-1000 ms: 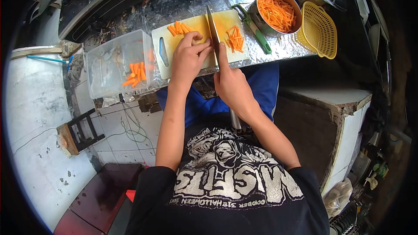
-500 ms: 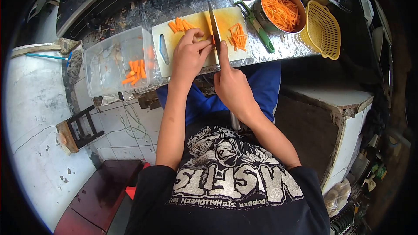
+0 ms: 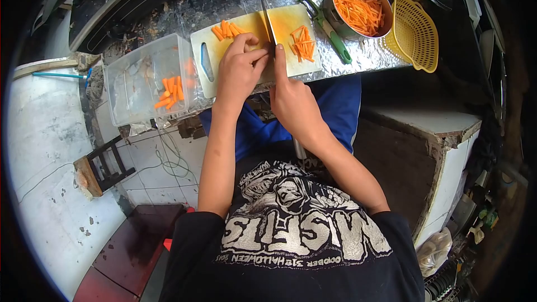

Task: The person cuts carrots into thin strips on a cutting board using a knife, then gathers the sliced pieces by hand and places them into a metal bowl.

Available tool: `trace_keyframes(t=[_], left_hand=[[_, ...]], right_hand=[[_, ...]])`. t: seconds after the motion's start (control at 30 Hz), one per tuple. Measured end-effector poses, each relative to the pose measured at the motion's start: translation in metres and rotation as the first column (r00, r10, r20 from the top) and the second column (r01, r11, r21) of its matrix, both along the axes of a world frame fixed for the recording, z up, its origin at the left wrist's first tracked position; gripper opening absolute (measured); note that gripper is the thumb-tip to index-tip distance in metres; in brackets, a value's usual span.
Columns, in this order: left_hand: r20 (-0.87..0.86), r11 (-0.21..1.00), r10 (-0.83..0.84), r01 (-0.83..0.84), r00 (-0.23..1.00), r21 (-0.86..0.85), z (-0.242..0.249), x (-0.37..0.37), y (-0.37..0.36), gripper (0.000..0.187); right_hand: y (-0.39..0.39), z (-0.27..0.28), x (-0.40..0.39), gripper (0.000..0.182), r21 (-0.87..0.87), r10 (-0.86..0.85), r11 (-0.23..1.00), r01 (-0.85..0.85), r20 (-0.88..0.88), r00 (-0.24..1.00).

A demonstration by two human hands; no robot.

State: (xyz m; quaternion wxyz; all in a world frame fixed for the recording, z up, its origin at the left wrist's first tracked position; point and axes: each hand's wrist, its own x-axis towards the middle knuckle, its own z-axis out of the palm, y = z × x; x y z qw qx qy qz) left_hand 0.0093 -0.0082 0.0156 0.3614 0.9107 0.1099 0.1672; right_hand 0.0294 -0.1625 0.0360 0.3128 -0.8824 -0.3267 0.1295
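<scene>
On the white cutting board (image 3: 204, 86), my right hand (image 3: 296, 103) grips a knife (image 3: 268, 19), its index finger stretched along the blade's spine. My left hand (image 3: 238, 70) has curled fingers pressed to the board just left of the blade; the carrot piece under its fingertips is mostly hidden. Carrot sticks (image 3: 302, 43) lie in a pile right of the knife. Thicker carrot pieces (image 3: 226, 29) sit at the board's upper left, beyond my left hand.
A clear plastic container (image 3: 126, 86) with carrot chunks (image 3: 171, 92) stands left of the board. To the right are a green-handled peeler (image 3: 335, 42), a metal pot (image 3: 339, 29) of shredded carrot and a yellow basket (image 3: 417, 39). The foil-covered counter's front edge runs close to my lap.
The knife blade has shifted slightly left and tilts more against my left fingertips. Both hands have moved a little left. The orange bit seen at the fingertips before is now hidden.
</scene>
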Motion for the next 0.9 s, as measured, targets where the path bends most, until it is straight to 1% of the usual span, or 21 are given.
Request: trace_keyframes(t=[0.13, 0.2, 0.23, 0.3, 0.33, 0.43, 0.57, 0.63, 0.67, 0.73, 0.77, 0.83, 0.9], left_hand=[[0.020, 1.000, 0.018, -0.018, 1.000, -0.010, 0.000, 0.001, -0.002, 0.016], [0.041, 1.000, 0.016, -0.015, 0.999, -0.013, -0.001, 0.002, -0.002, 0.016], [0.045, 1.000, 0.021, -0.021, 0.999, -0.007, -0.001, 0.002, -0.001, 0.016], [0.078, 1.000, 0.016, -0.016, 0.997, 0.007, -0.001, 0.001, -0.002, 0.015], [0.069, 1.000, 0.018, -0.016, 0.997, -0.017, -0.001, 0.001, -0.002, 0.015], [0.040, 1.000, 0.016, -0.015, 0.999, -0.014, -0.004, 0.000, -0.001, 0.016], [0.061, 1.000, 0.019, -0.020, 0.998, 0.013, -0.005, 0.000, -0.002, 0.016], [0.076, 1.000, 0.014, -0.015, 0.997, 0.018, -0.004, -0.001, -0.002, 0.016], [0.073, 1.000, 0.016, -0.017, 0.997, 0.017, -0.004, -0.001, -0.001, 0.016], [0.093, 0.999, 0.010, -0.013, 0.996, 0.037, -0.004, 0.000, -0.001, 0.015], [0.093, 0.999, 0.010, -0.013, 0.996, 0.035, -0.005, 0.000, 0.000, 0.015], [0.051, 0.999, 0.002, -0.005, 0.999, 0.053, -0.005, -0.001, 0.001, 0.016], [0.055, 0.998, -0.005, 0.002, 0.998, 0.068, -0.006, 0.000, 0.002, 0.016]], right_hand=[[0.006, 0.000, 0.016, 0.081, 0.001, 0.004, 1.000, -0.004, -0.034, 0.999], [0.010, 0.005, 0.022, 0.081, 0.009, -0.037, 0.999, 0.038, -0.040, 0.998], [0.010, 0.005, 0.024, 0.081, 0.016, -0.031, 0.999, 0.032, -0.036, 0.999], [0.004, 0.003, 0.024, 0.078, 0.135, -0.034, 0.990, 0.036, -0.020, 0.999], [0.002, 0.005, 0.022, 0.077, 0.117, -0.025, 0.993, 0.027, -0.022, 0.999], [-0.001, 0.001, 0.017, 0.077, 0.122, 0.007, 0.992, -0.005, -0.017, 1.000], [-0.001, -0.003, 0.012, 0.077, 0.152, 0.011, 0.988, -0.013, 0.016, 1.000], [0.001, 0.008, 0.010, 0.077, 0.089, -0.007, 0.996, 0.018, -0.127, 0.992], [0.001, 0.005, 0.009, 0.077, 0.088, -0.005, 0.996, 0.017, -0.130, 0.992], [0.002, -0.003, 0.008, 0.076, 0.141, -0.017, 0.990, 0.017, -0.002, 1.000], [0.004, -0.004, 0.008, 0.076, 0.139, -0.017, 0.990, 0.017, -0.001, 1.000], [0.009, -0.002, 0.006, 0.079, 0.025, -0.012, 1.000, 0.012, 0.000, 1.000], [0.015, 0.000, 0.012, 0.079, 0.008, -0.010, 1.000, 0.010, -0.008, 1.000]])
